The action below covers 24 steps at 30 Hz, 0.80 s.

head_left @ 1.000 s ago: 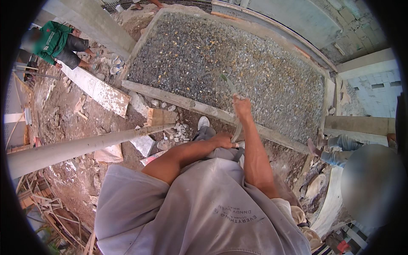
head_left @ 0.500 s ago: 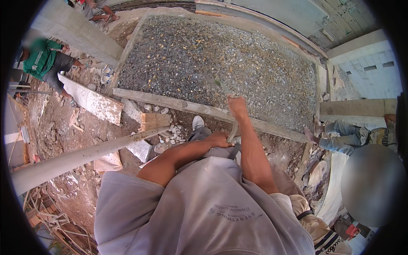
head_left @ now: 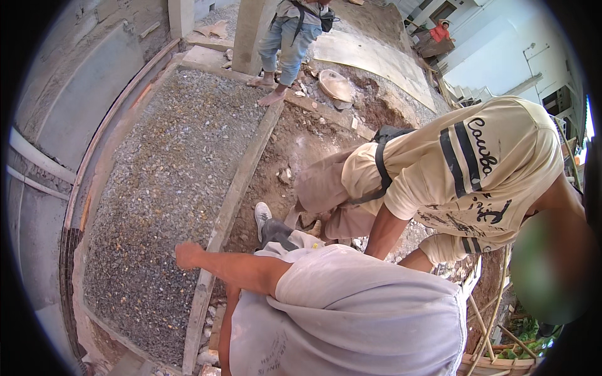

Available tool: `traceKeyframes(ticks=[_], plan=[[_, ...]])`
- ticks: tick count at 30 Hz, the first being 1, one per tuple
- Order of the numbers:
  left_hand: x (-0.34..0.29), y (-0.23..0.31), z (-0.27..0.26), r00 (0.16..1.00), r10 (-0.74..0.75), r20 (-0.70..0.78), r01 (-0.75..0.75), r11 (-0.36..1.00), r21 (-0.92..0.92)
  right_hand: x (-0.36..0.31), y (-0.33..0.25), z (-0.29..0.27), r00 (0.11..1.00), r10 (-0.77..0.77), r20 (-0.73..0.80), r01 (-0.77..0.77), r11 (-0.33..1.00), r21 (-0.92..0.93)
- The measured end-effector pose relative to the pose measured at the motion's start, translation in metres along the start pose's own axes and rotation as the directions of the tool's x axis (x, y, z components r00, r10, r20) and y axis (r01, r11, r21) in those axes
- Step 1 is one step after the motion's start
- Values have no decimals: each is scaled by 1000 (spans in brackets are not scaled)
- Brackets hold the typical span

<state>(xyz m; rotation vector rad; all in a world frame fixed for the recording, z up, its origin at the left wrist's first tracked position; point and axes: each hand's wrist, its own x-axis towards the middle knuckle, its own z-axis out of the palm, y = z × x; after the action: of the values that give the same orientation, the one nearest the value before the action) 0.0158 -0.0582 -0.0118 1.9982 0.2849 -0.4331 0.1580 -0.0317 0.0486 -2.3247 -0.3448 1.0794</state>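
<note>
My right hand [head_left: 188, 255] is closed in a fist over the near part of a gravel bed [head_left: 153, 194], with the arm stretched out past the concrete edging. What the fist holds, if anything, cannot be made out. A short stretch of my left forearm [head_left: 228, 319] shows below the right arm, and the left hand is hidden. The long concrete edging [head_left: 241, 178] runs between the gravel and the dirt. My white shoe [head_left: 262, 216] stands on the dirt beside that edging.
A co-worker in a beige shirt [head_left: 464, 163] bends close on my right. Another person in jeans [head_left: 288, 47] stands barefoot at the bed's corner by a concrete column [head_left: 252, 37]. A round, pale, dish-like thing [head_left: 336, 86] lies on the dirt. Farther off is someone in red [head_left: 439, 32].
My view has swung to the right, so the gravel bed now lies on the left and the beige-shirted co-worker fills the right. My left hand, seen at my knee before, is now hidden.
</note>
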Motion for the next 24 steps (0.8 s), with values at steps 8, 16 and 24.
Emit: traceKeyframes(ticks=[8,16,24], plan=[[8,5,-4,998,-37,60,34,999,39,5,2,-13,1000,-12,-22,12,1000,-26],[19,19,0,989,-58,138,41,992,120,11,3,-15,999,19,-47,-19,1000,10],[23,21,5,980,-122,156,98,984,152,15,16,-18,997,-18,-78,16,999,-29]])
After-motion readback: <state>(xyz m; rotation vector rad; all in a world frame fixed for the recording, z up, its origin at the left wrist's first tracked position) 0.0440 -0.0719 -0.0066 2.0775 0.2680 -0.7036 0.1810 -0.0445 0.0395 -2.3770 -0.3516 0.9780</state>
